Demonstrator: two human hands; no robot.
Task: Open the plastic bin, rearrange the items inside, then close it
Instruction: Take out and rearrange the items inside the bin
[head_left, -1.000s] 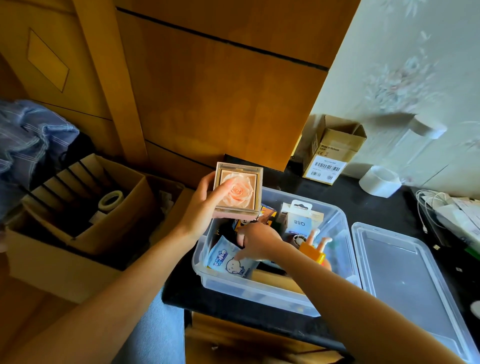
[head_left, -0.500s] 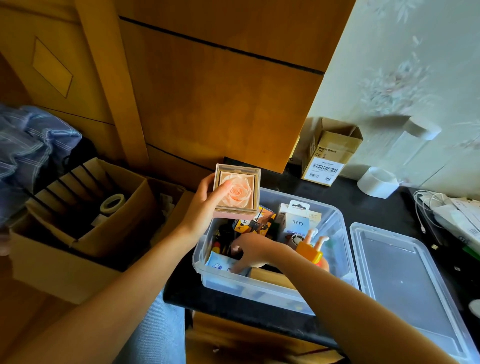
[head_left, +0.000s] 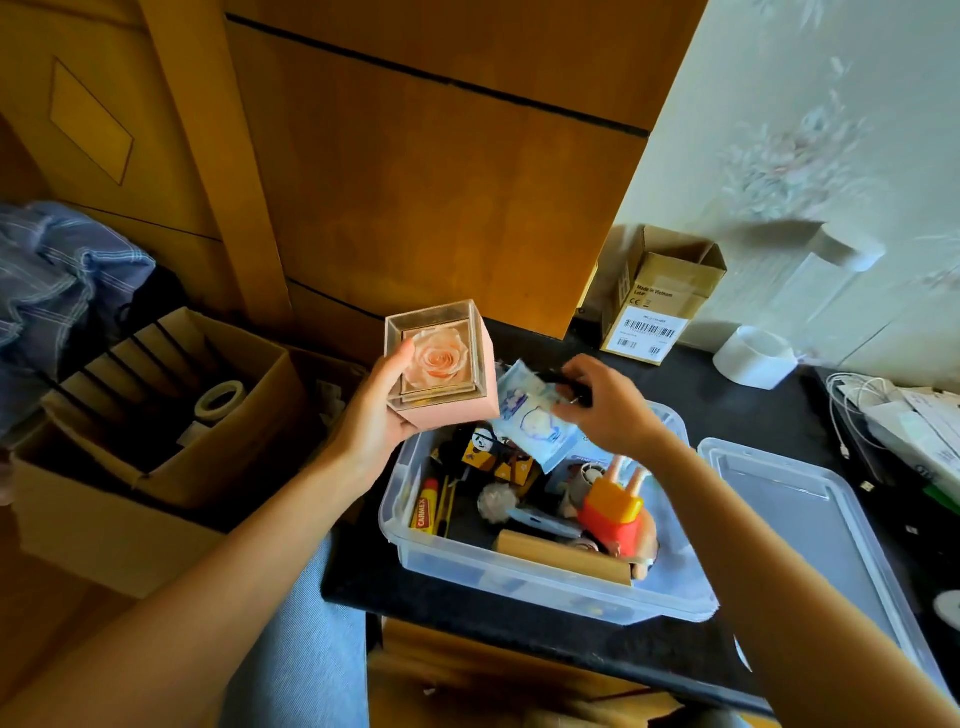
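Observation:
The clear plastic bin (head_left: 519, 577) stands open on a black tabletop, and its lid (head_left: 800, 525) lies flat to the right of it. My left hand (head_left: 376, 410) holds a pink box with a peach rose under a clear top (head_left: 441, 358) above the bin's far left corner. My right hand (head_left: 605, 402) grips a light blue packet with a cartoon print (head_left: 530, 418), lifted above the bin's back. Inside the bin lie a Carmex tube (head_left: 423, 512), a red and yellow toy (head_left: 615, 512), a tan box (head_left: 561, 556) and other small items.
A large cardboard box (head_left: 140, 467) with a tape roll (head_left: 221, 397) sits left of the table. A small barcoded carton (head_left: 654, 306), a white tape roll (head_left: 753, 356) and white cables (head_left: 857, 395) lie at the back and right. A wooden cabinet (head_left: 415, 182) stands behind.
My right hand has come up out of the bin with the blue packet. My left hand has tilted the rose box and shifted it slightly. The white carded package is no longer in sight.

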